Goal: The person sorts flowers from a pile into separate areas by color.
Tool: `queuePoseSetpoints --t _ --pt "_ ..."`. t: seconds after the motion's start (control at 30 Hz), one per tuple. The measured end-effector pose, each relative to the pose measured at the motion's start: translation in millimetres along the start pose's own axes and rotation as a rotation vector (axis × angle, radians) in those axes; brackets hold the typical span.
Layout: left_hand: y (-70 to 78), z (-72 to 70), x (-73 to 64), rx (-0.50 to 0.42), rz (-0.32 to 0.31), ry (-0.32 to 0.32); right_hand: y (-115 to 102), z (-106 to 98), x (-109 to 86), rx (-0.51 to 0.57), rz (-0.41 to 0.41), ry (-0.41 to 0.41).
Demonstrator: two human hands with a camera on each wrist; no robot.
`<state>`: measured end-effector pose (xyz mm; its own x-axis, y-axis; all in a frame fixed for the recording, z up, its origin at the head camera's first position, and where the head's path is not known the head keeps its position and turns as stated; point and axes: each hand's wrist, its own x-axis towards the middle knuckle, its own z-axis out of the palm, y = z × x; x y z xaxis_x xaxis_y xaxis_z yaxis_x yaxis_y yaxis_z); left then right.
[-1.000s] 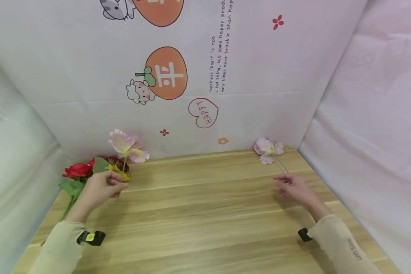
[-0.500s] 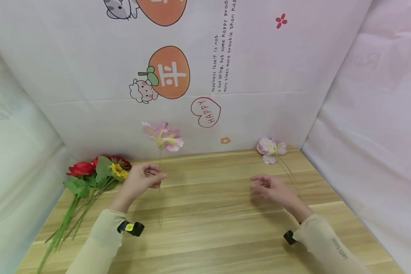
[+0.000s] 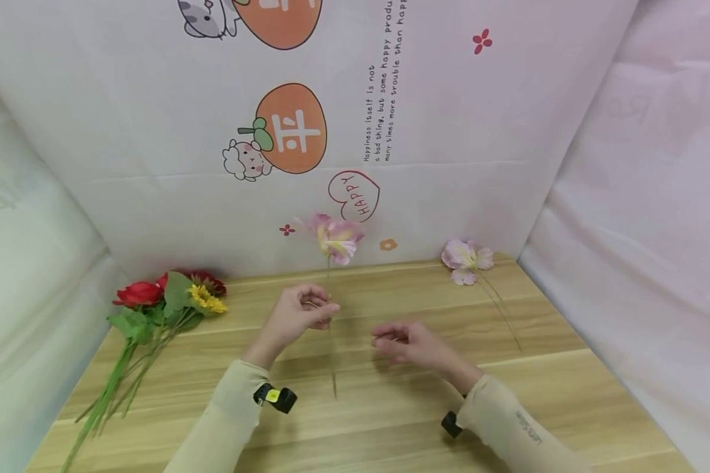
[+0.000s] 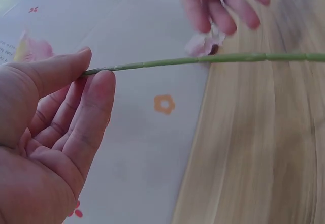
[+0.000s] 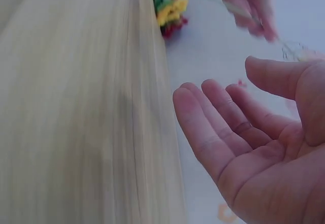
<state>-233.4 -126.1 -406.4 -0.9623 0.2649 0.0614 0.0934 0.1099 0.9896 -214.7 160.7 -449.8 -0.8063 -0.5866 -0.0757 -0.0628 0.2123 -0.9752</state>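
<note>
Between thumb and forefinger, my left hand (image 3: 298, 315) pinches the thin green stem (image 4: 228, 58) of a pink and yellow artificial flower (image 3: 336, 240). The flower stands upright above the table, its bloom over the hand and the stem's tip pointing down. My right hand (image 3: 417, 348) is a little to the right of that stem, apart from it, with fingers loosely bent and nothing in them. In the right wrist view its palm (image 5: 269, 173) shows bare.
A bunch of artificial flowers, with a red rose (image 3: 139, 293) and a small yellow sunflower (image 3: 207, 299), lies on the wooden table (image 3: 355, 433) at the left. Another pink flower (image 3: 467, 261) lies at the back right. White printed cloth (image 3: 438, 131) walls the back and sides.
My left hand has carried the pink flower rightward from beside the bunch to the middle. My right hand has moved left, away from the other pink flower, towards the held stem.
</note>
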Motion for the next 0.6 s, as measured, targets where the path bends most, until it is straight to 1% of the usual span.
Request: queuePoseSetpoints --t 0.13,0.27,0.37,0.6 --pt "1.4 15.6 3.5 -0.033 0.025 -0.017 -5.3 18.6 10.0 0.033 -0.014 -0.036" --pt "2.7 25.7 4.5 -0.055 0.035 -0.027 -12.7 31.8 14.1 0.084 -0.019 -0.029" --pt "3.1 30.6 4.4 -0.067 0.041 -0.017 -17.9 38.0 14.9 0.119 -0.017 -0.01" --pt "6.3 36.2 4.5 -0.062 0.094 0.021 -24.0 45.3 16.9 0.143 -0.019 0.045"
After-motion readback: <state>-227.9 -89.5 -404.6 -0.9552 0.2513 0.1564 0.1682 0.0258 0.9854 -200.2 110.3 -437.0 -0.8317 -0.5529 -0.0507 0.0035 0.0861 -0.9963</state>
